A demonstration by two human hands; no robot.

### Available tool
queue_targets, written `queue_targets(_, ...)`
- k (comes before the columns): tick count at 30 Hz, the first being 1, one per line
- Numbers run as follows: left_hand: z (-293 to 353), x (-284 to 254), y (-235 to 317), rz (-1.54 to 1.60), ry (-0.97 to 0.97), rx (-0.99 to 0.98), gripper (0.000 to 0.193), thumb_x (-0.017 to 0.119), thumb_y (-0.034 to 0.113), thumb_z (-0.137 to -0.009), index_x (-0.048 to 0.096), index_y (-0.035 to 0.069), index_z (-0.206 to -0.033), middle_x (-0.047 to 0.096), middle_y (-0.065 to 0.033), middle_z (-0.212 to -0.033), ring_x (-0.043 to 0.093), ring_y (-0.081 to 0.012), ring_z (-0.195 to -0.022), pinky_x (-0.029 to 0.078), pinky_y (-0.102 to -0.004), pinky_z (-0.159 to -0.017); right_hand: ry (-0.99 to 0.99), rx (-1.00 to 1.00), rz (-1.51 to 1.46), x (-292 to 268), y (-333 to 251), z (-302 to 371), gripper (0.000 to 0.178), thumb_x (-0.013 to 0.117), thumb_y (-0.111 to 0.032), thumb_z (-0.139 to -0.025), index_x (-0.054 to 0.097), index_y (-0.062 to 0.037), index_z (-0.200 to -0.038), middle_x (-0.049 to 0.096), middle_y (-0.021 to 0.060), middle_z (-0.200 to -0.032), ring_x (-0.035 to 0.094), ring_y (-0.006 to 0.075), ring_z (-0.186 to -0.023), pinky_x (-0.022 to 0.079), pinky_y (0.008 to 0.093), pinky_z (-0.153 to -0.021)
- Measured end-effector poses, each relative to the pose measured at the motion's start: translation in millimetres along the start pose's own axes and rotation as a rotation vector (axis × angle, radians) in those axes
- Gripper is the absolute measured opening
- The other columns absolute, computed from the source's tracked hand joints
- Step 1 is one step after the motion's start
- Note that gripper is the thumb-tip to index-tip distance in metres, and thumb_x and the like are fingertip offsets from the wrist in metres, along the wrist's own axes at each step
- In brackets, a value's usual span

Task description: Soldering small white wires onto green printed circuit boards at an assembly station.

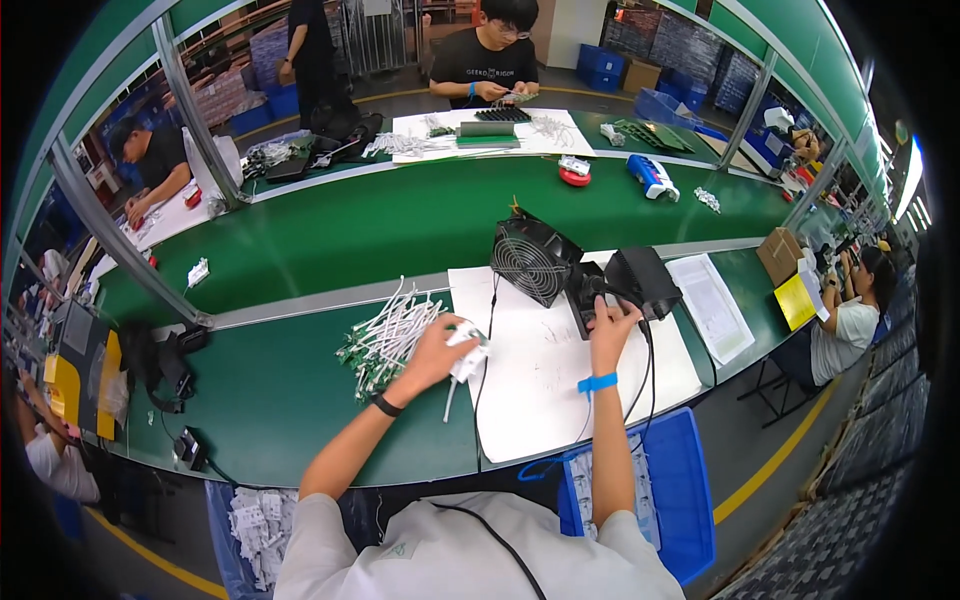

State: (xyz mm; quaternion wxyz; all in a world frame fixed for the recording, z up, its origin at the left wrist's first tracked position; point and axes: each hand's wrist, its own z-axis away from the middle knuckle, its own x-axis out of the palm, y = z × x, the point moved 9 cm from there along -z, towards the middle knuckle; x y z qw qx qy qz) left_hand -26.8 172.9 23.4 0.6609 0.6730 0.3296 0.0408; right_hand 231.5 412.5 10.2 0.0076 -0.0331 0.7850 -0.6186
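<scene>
A: White connector cable [464,352] is shown gripped in the fingers of the left hand [437,348], which are closed around its plug end; its loose tail is seen hanging below the fingers toward the white paper sheet [540,380].

B: What is indicated just beyond those fingers?

A: A heap of similar white cables with small green boards [388,338] is seen on the far left side of the fingers, lying on the green desk [270,390], close to the knuckles.

B: And the right hand [608,325]?

A: Its fingers are closed on the near edge of a black box-shaped unit [635,285], the thumb and fingertips being pressed against the housing. A blue wrist strap [597,383] is worn below them. A black wire [483,370] is traced from between the two hands down across the paper toward the person.

B: What is placed past the right fingers?

A: A black fan with a round wire grille [533,262] is shown upright, just beside the box and beyond the fingertips. Another white sheet [712,305] is seen to the right of the fingers. Below the wrist, at the desk's near edge, a blue bin [680,490] is shown.

B: Are other persons depicted?

A: Yes; a person in black [490,60] is seated at the far desk, well apart from both hands.
</scene>
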Motion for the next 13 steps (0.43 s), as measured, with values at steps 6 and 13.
queue_targets(6,-12.7,69.8,30.7,-0.062,-0.212,0.165,0.045,0.081,0.028,-0.086,0.067,0.001,-0.120,0.074,-0.0190,-0.110,0.070,-0.0330,-0.108,0.055,-0.0394,-0.091,-0.070,-0.278,0.316,8.0,-33.1,-35.2,0.017,0.076,-0.010,-0.092,0.063,0.0016,-0.092,0.066,0.0076,-0.077,0.061,0.0145,-0.071,0.050,0.0310,-0.068)
queue_targets(13,-33.6,105.0,28.2,-0.246,-0.247,0.242,0.042,0.078,0.031,-0.085,0.072,0.004,-0.118,0.072,-0.0214,-0.116,0.069,-0.0331,-0.111,0.052,-0.0428,-0.099,0.039,-0.261,0.222,-2.7,-6.5,-30.7,0.014,0.072,-0.013,-0.096,0.065,-0.0009,-0.096,0.064,0.0051,-0.076,0.058,0.0148,-0.067,0.048,0.0313,-0.064)
